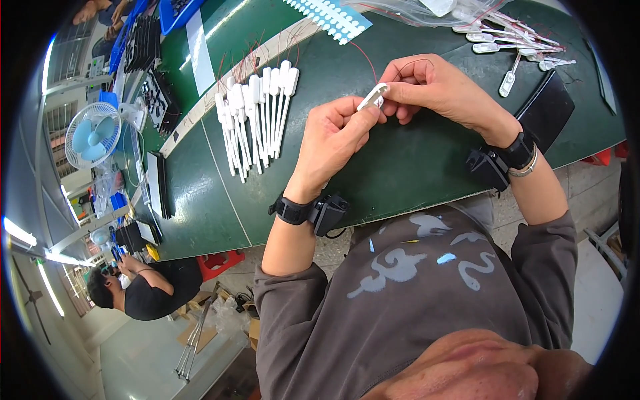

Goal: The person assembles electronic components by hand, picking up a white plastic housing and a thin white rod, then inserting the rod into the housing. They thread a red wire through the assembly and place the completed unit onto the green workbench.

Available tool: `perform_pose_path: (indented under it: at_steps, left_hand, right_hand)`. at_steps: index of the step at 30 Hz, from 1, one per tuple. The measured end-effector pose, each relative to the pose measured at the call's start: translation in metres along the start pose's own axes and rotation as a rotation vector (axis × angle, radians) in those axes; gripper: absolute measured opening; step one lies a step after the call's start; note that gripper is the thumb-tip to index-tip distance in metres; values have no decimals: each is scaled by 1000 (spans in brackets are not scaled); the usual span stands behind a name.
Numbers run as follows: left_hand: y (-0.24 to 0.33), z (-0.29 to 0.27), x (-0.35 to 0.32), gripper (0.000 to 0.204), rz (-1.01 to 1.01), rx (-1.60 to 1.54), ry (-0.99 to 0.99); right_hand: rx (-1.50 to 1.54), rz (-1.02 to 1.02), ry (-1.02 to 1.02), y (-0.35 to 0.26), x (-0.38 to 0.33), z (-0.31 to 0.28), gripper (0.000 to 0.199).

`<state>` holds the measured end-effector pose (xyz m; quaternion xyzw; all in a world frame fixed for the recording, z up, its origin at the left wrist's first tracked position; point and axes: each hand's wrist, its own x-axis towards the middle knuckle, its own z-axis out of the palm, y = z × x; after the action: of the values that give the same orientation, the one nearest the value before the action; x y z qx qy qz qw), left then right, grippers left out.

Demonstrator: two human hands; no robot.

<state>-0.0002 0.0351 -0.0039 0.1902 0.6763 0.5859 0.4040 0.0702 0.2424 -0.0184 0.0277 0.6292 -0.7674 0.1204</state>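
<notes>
Over the green table, my left hand (337, 137) pinches a small white oval plastic part (372, 97) between thumb and fingers. My right hand (433, 90) is closed at the other end of the same part, its thumb and forefinger touching it. A thin red wire (365, 57) runs up from the part toward the far side, and another dark red strand loops over my right fingers. To the left of my hands lies a bunch of white paddle-shaped pieces with long thin stems (257, 100), with red wires trailing from their heads.
A pile of similar white pieces with wires (517, 43) lies at the far right, near a black flat case (548, 110). A light-blue sheet of white stickers (331, 20) and a clear plastic bag (413, 12) are at the back. Another person (157, 287) sits at the left.
</notes>
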Motion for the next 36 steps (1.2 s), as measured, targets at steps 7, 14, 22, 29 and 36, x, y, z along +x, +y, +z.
perform_pose_path:
  at_steps: [7,14,22,29,36]
  left_hand:
    - [-1,-1,0,20,-15,12,28]
    - [0,0,1,20,-40,16,46]
    - [0,-1,0,19,-41,11,34]
    - [-2,-1,1,19,-52,58,29]
    - [-2,-1,3,22,-18,109,38]
  right_hand:
    - [-14,-27,2,0,0,3,21]
    - [-6,-26,-2,1,1,5,21]
    - [-48,-26,11,-1,-1,7,22]
    - [-97,-31,-1,2,0,9,17]
    - [-197,-55,104,12,5,9,18]
